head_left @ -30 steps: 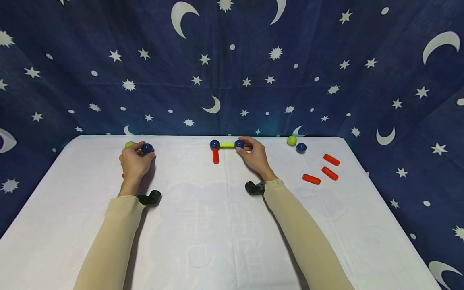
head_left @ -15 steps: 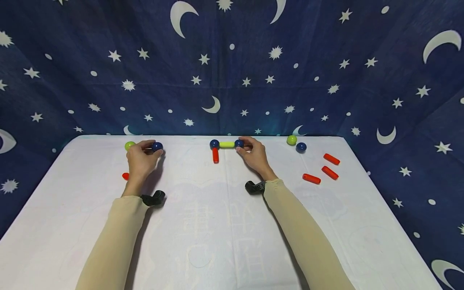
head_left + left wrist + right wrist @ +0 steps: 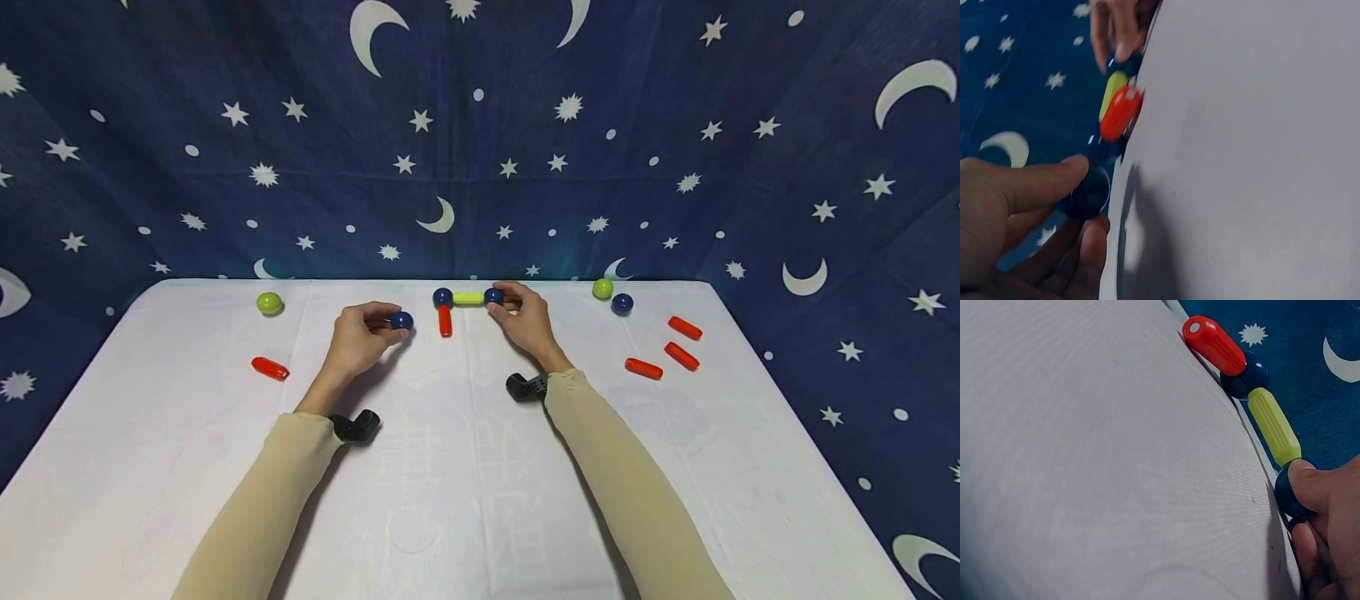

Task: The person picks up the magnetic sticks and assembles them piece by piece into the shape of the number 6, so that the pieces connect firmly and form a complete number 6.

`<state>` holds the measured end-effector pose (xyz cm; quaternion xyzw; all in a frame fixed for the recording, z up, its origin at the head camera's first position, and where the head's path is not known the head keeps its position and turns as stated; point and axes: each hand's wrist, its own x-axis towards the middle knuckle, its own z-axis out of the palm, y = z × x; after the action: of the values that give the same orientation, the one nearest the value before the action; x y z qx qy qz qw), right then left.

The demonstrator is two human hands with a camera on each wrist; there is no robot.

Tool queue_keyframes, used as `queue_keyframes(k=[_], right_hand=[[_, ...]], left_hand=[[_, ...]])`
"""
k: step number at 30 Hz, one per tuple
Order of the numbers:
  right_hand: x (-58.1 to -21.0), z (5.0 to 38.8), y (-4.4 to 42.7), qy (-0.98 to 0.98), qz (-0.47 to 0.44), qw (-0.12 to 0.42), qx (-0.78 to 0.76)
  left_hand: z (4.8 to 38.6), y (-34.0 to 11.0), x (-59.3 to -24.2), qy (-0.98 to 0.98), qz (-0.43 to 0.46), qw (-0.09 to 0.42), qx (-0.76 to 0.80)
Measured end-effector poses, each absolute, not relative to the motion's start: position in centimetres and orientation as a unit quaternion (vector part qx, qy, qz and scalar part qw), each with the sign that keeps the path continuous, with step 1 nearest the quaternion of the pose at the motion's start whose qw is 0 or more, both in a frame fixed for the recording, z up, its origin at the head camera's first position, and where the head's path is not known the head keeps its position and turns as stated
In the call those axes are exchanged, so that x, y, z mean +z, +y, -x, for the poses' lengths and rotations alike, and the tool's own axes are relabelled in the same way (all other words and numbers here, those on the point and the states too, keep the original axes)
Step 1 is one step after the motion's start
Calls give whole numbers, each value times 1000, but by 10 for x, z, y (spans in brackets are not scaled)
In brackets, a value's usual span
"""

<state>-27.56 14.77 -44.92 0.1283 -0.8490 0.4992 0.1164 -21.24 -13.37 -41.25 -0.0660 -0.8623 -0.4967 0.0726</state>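
Note:
Between thumb and fingers, my left hand pinches a dark blue ball, held left of a joined piece near the table's back edge. That piece has a blue ball at its left end, a yellow-green rod across, and a second blue ball at its right end. From the left ball a red rod points toward me; the right wrist view shows a pale round spot on this red rod's free end. My right hand pinches the right-end ball with thumb and fingers.
At left lie a green ball and a red rod. To the right are another green ball, a loose blue ball and three red rods. A starry dark blue cloth hangs behind the white table.
My left hand has carried the blue ball rightward from beside the left green ball toward the joined piece, uncovering the left red rod. My right hand stays in place.

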Motion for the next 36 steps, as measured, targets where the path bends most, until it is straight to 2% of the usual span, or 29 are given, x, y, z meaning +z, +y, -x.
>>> queue_keyframes(k=[4, 12, 36], right_hand=[[-450, 276, 147, -848, -130, 119, 500], [-448, 276, 147, -848, -129, 107, 502], [-448, 276, 148, -854, -124, 96, 495]], left_hand=[[210, -119, -415, -854, 107, 36, -508], [207, -103, -418, -850, 153, 0, -504], [208, -87, -422, -838, 127, 6, -531]])
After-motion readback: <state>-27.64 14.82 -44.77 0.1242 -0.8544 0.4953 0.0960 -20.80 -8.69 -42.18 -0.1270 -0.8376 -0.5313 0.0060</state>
